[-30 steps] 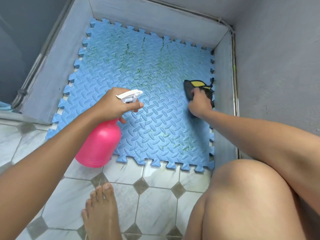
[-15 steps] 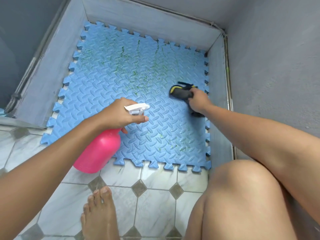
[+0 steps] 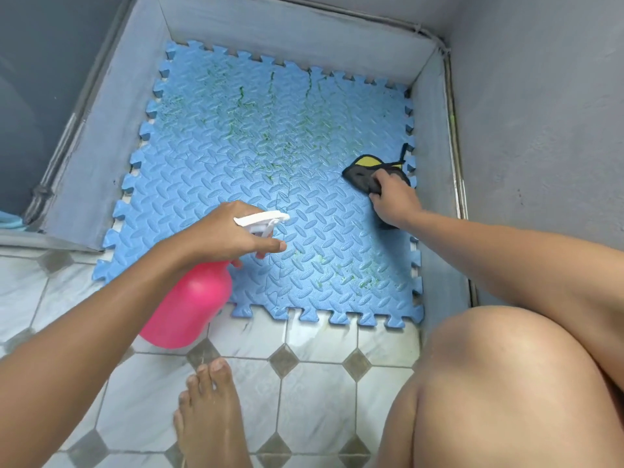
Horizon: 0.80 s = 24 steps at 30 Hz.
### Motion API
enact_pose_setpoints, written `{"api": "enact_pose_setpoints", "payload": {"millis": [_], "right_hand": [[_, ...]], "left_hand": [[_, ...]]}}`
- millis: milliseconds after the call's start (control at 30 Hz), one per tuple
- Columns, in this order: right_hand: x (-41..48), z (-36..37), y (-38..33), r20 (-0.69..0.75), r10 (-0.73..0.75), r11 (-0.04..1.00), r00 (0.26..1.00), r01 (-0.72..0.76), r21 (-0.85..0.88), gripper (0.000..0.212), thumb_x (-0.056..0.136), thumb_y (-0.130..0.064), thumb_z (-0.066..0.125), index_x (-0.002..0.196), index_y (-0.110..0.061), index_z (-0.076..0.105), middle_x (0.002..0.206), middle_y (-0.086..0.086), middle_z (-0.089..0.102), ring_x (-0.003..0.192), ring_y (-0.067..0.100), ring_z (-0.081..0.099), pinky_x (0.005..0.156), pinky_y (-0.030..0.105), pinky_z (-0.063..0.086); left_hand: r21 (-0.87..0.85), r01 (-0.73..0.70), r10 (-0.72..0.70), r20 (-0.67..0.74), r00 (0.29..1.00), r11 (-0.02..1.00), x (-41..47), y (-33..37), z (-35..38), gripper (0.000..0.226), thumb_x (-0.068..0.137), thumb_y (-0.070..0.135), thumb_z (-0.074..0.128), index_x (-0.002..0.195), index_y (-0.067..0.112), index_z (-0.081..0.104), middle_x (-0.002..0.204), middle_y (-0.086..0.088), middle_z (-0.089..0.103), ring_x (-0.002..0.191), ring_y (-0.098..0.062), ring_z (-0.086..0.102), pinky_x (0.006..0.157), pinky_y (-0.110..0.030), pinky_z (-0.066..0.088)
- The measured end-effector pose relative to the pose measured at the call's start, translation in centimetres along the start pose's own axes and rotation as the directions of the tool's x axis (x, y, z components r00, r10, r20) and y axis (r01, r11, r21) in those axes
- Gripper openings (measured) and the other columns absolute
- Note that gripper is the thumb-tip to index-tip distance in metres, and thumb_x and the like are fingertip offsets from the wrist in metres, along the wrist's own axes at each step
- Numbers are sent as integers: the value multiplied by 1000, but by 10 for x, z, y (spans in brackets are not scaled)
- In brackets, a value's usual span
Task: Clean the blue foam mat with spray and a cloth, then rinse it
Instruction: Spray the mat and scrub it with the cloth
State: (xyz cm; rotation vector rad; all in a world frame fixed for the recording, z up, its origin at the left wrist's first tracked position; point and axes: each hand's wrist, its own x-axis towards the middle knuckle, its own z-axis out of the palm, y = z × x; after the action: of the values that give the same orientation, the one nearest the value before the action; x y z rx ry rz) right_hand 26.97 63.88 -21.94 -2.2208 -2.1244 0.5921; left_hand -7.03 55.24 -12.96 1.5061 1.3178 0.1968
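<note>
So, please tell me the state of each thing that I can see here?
blue foam mat: flat, green stains on it
spray bottle: tilted, nozzle toward the mat
cloth: bunched, pressed on the mat
left hand: gripping the spray bottle
right hand: gripping the cloth

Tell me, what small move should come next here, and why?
Probably squeeze the trigger of the pink spray bottle: the left hand already aims its nozzle at the blue mat, where green streaks remain toward the far side. The right hand presses the dark cloth near the right edge, ready to wipe.
</note>
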Motion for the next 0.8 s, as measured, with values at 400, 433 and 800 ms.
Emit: {"api": "enact_pose_setpoints", "payload": {"millis": [400,433,800], "right_hand": [[17,-1,-29,20,-48,994,999,46,96,31,95,-14,55,126,-15,51,121,12,59,108,32,55,83,35,41],[19,-2,-25,9,-34,995,999,33,89,31,95,-14,55,126,-14,51,122,13,59,109,33,55,83,35,41],[24,-7,16,-60,132,991,989,-131,16,47,94,-48,52,127,-17,42,130,19,50,118,41,51,100,50,45]], "left_hand": [[-129,66,-62,32,998,989,-22,6,-12,39,82,38,84,86,4,67,91,-20,73,75,-24,80,56,-32,56],[-157,89,-83,44,996,984,-24,5,-11,43,81,40,83,90,1,69,93,-20,74,70,-28,79,54,-30,53],[-6,53,-53,-36,998,999,-37,-44,2,66,76,58,84,63,8,43,58,2,38,56,-13,33,60,-32,26]]}}
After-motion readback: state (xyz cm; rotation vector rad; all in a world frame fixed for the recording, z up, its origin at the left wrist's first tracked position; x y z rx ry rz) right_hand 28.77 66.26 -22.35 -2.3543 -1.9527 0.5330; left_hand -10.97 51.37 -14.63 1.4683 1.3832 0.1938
